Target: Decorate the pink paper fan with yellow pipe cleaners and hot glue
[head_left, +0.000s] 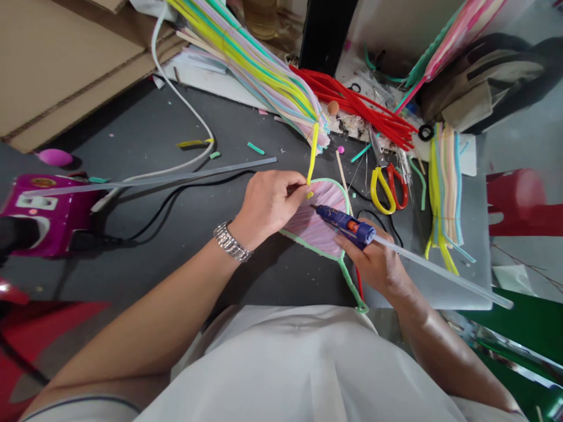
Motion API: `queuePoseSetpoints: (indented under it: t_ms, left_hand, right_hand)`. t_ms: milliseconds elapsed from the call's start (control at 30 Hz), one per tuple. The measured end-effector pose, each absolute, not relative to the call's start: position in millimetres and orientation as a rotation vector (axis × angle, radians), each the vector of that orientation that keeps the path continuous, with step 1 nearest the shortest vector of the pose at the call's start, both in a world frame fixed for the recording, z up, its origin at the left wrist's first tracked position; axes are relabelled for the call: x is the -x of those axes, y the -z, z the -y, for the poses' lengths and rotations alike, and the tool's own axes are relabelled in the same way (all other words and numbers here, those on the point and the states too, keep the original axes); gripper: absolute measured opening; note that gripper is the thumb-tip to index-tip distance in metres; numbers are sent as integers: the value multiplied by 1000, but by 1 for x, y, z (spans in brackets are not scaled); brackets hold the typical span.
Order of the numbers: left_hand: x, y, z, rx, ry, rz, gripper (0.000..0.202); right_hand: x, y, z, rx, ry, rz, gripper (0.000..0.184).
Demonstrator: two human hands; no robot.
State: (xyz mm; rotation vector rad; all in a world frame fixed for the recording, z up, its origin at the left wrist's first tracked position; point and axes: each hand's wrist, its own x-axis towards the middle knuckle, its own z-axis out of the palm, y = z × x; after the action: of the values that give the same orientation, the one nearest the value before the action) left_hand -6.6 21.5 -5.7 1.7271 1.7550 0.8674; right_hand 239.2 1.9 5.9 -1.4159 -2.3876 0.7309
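Note:
My left hand (268,202), with a metal watch at the wrist, pinches a yellow pipe cleaner (314,153) between thumb and fingers. The pipe cleaner's upper part stands up and its lower end curls by the thumb. Under the hand lies a flat pink-purple piece (328,237) edged in green pipe cleaner, with a looped green stem (350,284). My right hand (373,255) is wrapped round a blue glue gun (345,224) with a long clear glue stick (444,271) out of its back. Its nozzle points at the piece, close to the yellow end; whether it touches, I cannot tell.
Bundled pipe cleaners (264,64) and red ones (352,102) lie at the back. Yellow-and-red-handled scissors (384,190) are right of the piece. A purple power strip (57,214) sits left, with a black cord (162,208). Another bundle (446,187) lies near the right edge.

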Motion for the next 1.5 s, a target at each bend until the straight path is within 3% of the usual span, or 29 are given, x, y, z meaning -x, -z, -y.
queuePoseSetpoints:
  t_ms: [1500]
  left_hand:
    - [6,4,-19,-1746,-838,-1758,25]
  right_hand:
    - [-237,-14,3,1366,-635,2467,27]
